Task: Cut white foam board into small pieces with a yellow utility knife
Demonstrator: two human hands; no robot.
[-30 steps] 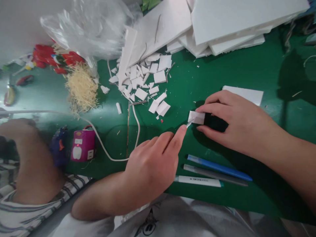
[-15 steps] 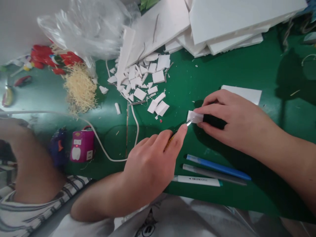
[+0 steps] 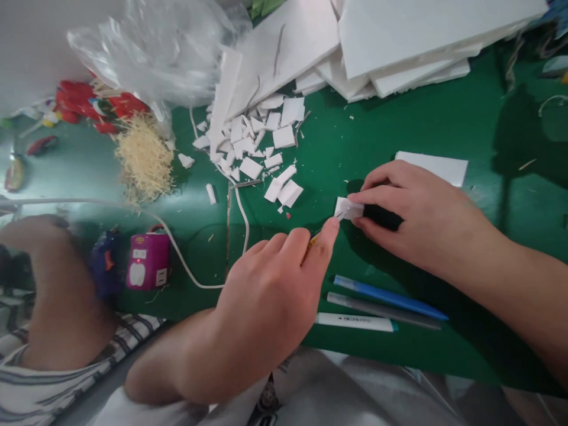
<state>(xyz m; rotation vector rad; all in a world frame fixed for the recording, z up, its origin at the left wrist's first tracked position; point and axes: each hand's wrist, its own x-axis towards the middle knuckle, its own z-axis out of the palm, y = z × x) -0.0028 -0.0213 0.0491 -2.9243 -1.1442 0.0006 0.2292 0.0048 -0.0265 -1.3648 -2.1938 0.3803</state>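
My left hand (image 3: 275, 290) is closed round a thin craft knife (image 3: 312, 241); a bit of its yellow handle shows between the fingers. The forefinger stretches along it, and the metal tip touches a small white foam piece (image 3: 342, 206). Pinching the right end of that piece between thumb and fingers is my right hand (image 3: 412, 207), which presses it on the green table. Behind this hand lies a flat white foam rectangle (image 3: 437, 168). In front of it are a blue pen (image 3: 393, 297), a grey pen (image 3: 384, 310) and a white marker (image 3: 357, 321).
Cut foam scraps (image 3: 251, 148) lie heaped at mid-left, below stacked white foam boards (image 3: 421, 35) and a clear plastic bag (image 3: 177, 53). A white cable (image 3: 177, 257) curves past a purple box (image 3: 148, 260) and pale shredded strands (image 3: 144, 160). Another person's arm (image 3: 66, 284) is at left.
My left hand has shifted slightly up, and the knife lies a little further along the foam piece. My right hand keeps its pinch in nearly the same place.
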